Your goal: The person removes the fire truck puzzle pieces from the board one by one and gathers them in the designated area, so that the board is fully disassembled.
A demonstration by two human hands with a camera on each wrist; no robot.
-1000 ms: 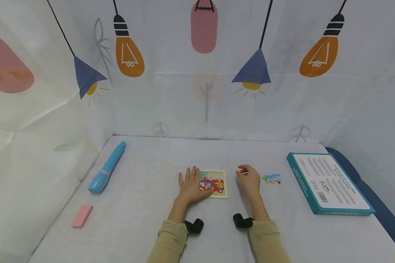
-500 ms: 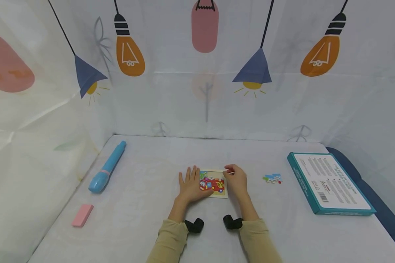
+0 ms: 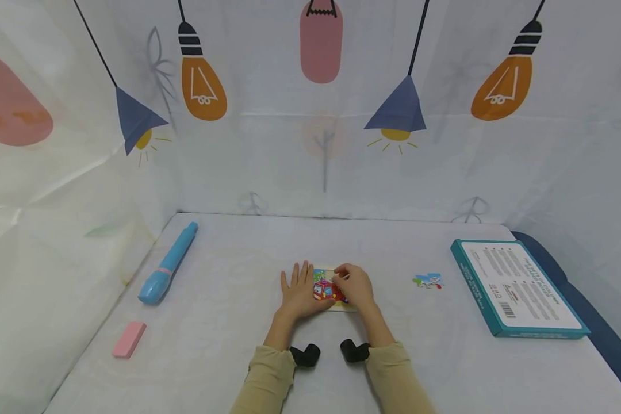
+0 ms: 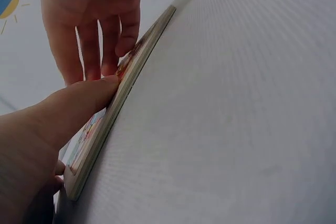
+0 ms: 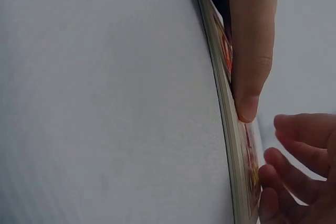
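Note:
A small wooden puzzle board [image 3: 344, 307] with a red vehicle picture lies flat on the table. My left hand [image 3: 299, 296] rests on its left part, fingers spread, with the thumb [image 4: 86, 98] pressing the near rim in the left wrist view. Over the board's upper right is my right hand [image 3: 357, 289], its thumb and fingers curled together at the picture. The puzzle piece it pinches is hidden by the fingers now; its pale edge shows in the earlier head frames. From the right wrist view, the right fingers [image 5: 296, 174] are close to the board's face.
Loose puzzle pieces [image 3: 428, 280] lie right of the board. Farther right is a teal-edged box [image 3: 520, 287]. A blue microphone-shaped object [image 3: 168, 263] and a pink block [image 3: 129, 340] lie at the left. Printed fabric [image 3: 269, 161] hangs behind the white table [image 3: 227, 356].
My right hand has moved left from beside the loose pieces to over the board, carrying a puzzle piece. The left hand stays on the board.

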